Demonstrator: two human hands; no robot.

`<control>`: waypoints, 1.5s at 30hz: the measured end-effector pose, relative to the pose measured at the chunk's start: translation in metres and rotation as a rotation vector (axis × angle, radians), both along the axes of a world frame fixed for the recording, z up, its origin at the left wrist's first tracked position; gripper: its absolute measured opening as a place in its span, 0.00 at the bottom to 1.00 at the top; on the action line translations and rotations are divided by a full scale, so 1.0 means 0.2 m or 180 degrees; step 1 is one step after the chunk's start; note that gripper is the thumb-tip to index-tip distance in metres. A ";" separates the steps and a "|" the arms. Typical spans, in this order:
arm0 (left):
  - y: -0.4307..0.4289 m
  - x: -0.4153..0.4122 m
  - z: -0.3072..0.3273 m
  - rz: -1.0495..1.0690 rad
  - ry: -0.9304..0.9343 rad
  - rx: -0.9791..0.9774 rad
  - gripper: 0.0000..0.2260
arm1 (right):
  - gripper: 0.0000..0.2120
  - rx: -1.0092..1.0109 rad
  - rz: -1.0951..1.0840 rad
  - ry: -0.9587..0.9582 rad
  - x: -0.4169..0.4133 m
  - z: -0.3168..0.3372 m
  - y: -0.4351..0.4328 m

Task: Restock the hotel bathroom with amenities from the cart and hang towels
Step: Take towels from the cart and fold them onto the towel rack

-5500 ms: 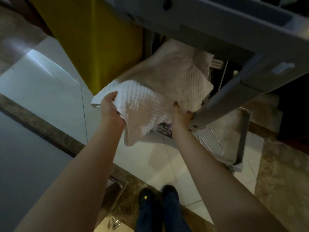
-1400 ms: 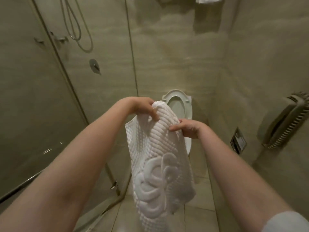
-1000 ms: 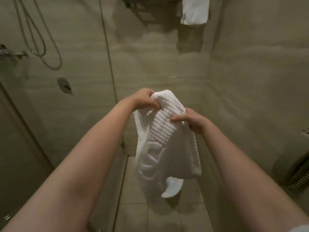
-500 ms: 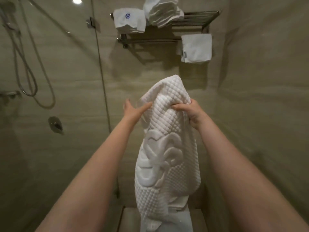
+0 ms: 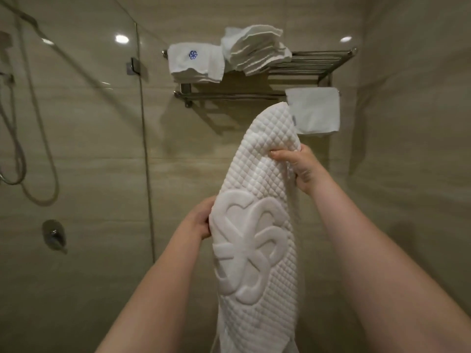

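gripping the white bath mat (image 5: pixel 257 250) by opposite edges, left hand (image 5: pixel 200 221) low, right hand (image 5: pixel 297 165) high, below the towel rack (image 5: pixel 309 64) with open wall between.

Two bare forearms, bare wrists, left grip (image 5: pixel 201 221), right grip (image 5: pixel 302 169) with short plain nails

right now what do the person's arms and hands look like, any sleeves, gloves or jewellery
Both are bare. The left hand and right hand wear no gloves, and no ring shows on either. The left forearm and right forearm carry no sleeve, watch or bracelet within the frame.
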State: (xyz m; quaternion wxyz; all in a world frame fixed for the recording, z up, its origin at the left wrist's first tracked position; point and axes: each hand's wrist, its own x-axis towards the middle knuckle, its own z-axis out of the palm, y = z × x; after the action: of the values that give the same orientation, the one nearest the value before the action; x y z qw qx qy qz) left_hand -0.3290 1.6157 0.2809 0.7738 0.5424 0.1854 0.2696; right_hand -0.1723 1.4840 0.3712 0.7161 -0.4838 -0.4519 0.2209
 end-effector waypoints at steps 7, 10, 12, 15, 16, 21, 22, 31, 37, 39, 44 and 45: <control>0.59 0.08 0.37 0.0937 -0.1233 0.0165 0.16 | 0.20 0.0508 -0.0464 0.0270 0.14 0.17 0.43; 0.82 0.12 0.53 0.1269 -0.1363 0.0692 0.14 | 0.19 0.0723 -0.0838 0.0190 0.18 0.25 0.62; 0.92 0.14 0.64 0.1308 -0.1349 0.1007 0.13 | 0.18 0.0805 -0.1130 0.0071 0.22 0.31 0.75; 1.04 0.18 0.79 0.1394 -0.1220 0.1397 0.12 | 0.17 0.0866 -0.1504 -0.0044 0.24 0.40 0.90; 1.09 0.20 0.83 0.1442 -0.1144 0.1568 0.13 | 0.17 0.0912 -0.1634 -0.0100 0.25 0.43 0.95; 1.27 0.28 0.97 0.1637 -0.1078 0.2340 0.15 | 0.18 0.1247 -0.2079 -0.0345 0.31 0.53 1.15; 1.29 0.30 0.99 0.1781 -0.1157 0.2431 0.15 | 0.18 0.1315 -0.2145 -0.0374 0.32 0.56 1.18; 1.38 0.47 0.98 0.2004 -0.1522 0.2320 0.15 | 0.14 0.1558 -0.2234 -0.0404 0.47 0.54 1.33; 1.23 0.54 0.90 0.1769 -0.1340 0.2154 0.20 | 0.15 0.1560 -0.2181 -0.0207 0.57 0.45 1.21; 1.15 0.56 0.89 0.1787 -0.1285 0.2171 0.20 | 0.14 0.1543 -0.2220 -0.0260 0.60 0.44 1.12; 0.89 0.61 0.85 0.1873 -0.1140 0.2133 0.19 | 0.13 0.1391 -0.2189 -0.0250 0.67 0.41 0.87; 0.83 0.62 0.83 0.1884 -0.1129 0.2132 0.19 | 0.12 0.1375 -0.2139 -0.0239 0.69 0.39 0.82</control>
State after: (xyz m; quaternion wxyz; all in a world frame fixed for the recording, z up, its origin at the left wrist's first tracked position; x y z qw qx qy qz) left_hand -0.2052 1.7825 0.4477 0.4663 0.6314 0.0999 0.6115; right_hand -0.0343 1.6479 0.4497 0.8167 -0.4508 -0.3303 -0.1435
